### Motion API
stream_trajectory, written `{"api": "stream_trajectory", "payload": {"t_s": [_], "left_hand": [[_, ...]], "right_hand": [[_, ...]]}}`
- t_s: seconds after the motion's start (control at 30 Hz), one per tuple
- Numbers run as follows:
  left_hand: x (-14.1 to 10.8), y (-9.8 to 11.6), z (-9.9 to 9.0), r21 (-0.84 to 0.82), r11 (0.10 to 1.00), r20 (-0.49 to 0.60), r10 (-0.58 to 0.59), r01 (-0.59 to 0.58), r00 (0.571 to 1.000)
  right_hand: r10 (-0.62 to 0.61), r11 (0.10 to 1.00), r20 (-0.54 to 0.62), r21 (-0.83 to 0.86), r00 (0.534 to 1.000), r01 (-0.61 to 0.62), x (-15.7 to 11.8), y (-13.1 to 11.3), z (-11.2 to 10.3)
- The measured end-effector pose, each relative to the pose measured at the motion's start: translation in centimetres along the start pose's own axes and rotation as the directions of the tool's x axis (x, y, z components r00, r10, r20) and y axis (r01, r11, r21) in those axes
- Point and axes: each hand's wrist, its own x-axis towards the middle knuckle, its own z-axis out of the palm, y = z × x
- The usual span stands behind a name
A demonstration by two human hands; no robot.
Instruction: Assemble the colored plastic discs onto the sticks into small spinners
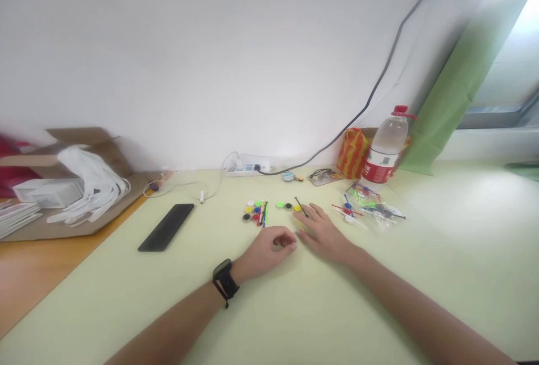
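My left hand (272,248) rests on the pale green table (295,309), its fingers curled toward the thumb; whatever it may hold is too small to make out. My right hand (320,233) lies palm down with its fingers spread, over some small pieces. A black stick (300,206) and a yellow disc (296,208) show by its fingertips. Just left of them are a green disc (280,205) and a black disc (288,206). Beyond my left hand, several coloured discs (256,209) sit beside a bundle of thin sticks (264,213).
Bagged coloured sticks and discs (374,208) lie at the right, before a large bottle (385,149) and a striped bag (352,153). A black phone-like slab (166,228) is at the left, near a cardboard box (90,143). A power strip (248,166) stands by the wall.
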Motion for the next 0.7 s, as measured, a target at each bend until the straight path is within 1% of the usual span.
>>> {"api": "stream_trajectory", "payload": {"t_s": [0.1, 0.17, 0.23, 0.33, 0.4, 0.47, 0.57, 0.63, 0.7], "left_hand": [[-0.1, 0.1, 0.1, -0.001, 1.0, 0.0, 0.006, -0.006, 1.0], [-0.1, 0.0, 0.1, -0.002, 1.0, -0.003, 0.012, -0.012, 1.0], [-0.1, -0.2, 0.1, 0.006, 1.0, -0.017, 0.016, -0.015, 1.0], [0.0, -0.4, 0.1, 0.039, 0.999, -0.063, 0.032, -0.029, 0.998], [0.0, -0.3, 0.0, 0.062, 0.997, -0.104, 0.053, -0.046, 0.993], [0.0, -0.2, -0.1, 0.077, 0.995, -0.133, 0.074, -0.064, 0.988], [0.0, -0.1, -0.1, 0.084, 0.994, -0.145, 0.083, -0.071, 0.986], [-0.1, -0.2, -0.1, 0.081, 0.995, -0.13, 0.068, -0.058, 0.989], [-0.2, -0.4, 0.0, 0.073, 0.997, -0.113, 0.048, -0.04, 0.992]], "right_hand": [[0.004, 1.0, 0.07, -0.014, 0.998, -0.003, -0.1, -0.3, -0.3], [-0.016, 1.0, 0.083, 0.001, 0.996, 0.016, -0.1, -0.2, -0.4], [-0.049, 0.998, 0.05, 0.028, 0.998, 0.048, 0.0, -0.2, -0.5], [-0.135, 0.985, -0.033, 0.103, 0.99, 0.137, 0.2, -0.3, -0.7], [-0.196, 0.959, -0.062, 0.199, 0.979, 0.205, 0.3, -0.7, -0.9], [-0.228, 0.919, -0.061, 0.317, 0.972, 0.235, 0.3, -1.1, -1.1], [-0.205, 0.878, -0.039, 0.434, 0.978, 0.202, 0.1, -1.5, -1.4], [-0.173, 0.885, -0.05, 0.43, 0.984, 0.178, 0.0, -1.4, -1.6], [-0.159, 0.911, -0.07, 0.374, 0.985, 0.174, 0.0, -1.0, -1.7]]}}
